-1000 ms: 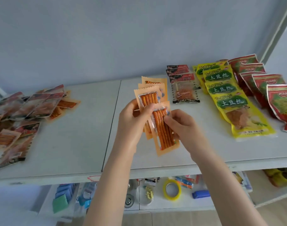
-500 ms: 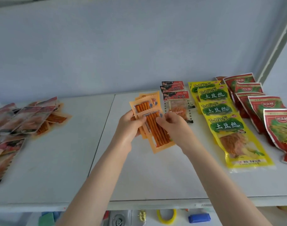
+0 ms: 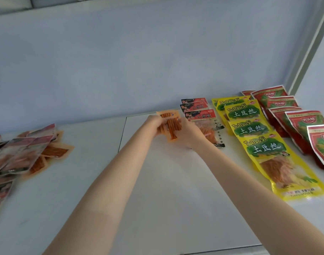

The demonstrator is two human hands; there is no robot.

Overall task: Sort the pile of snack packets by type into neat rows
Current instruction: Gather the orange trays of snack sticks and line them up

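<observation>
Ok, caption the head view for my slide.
Left hand and right hand hold orange packets beside the black-red row; unsorted pile lies left.

Both hands are up at the back of the white bench [image 3: 157, 199], left hand [image 3: 153, 124] and right hand [image 3: 189, 133] gripping a few orange stick-snack packets [image 3: 171, 126] between them. Right next to that: red-black packets [image 3: 199, 115], then yellow packets [image 3: 249, 129], then red packets [image 3: 293, 118] in overlapping rows. Messy unsorted pile [image 3: 23, 155] sits far left.
</observation>
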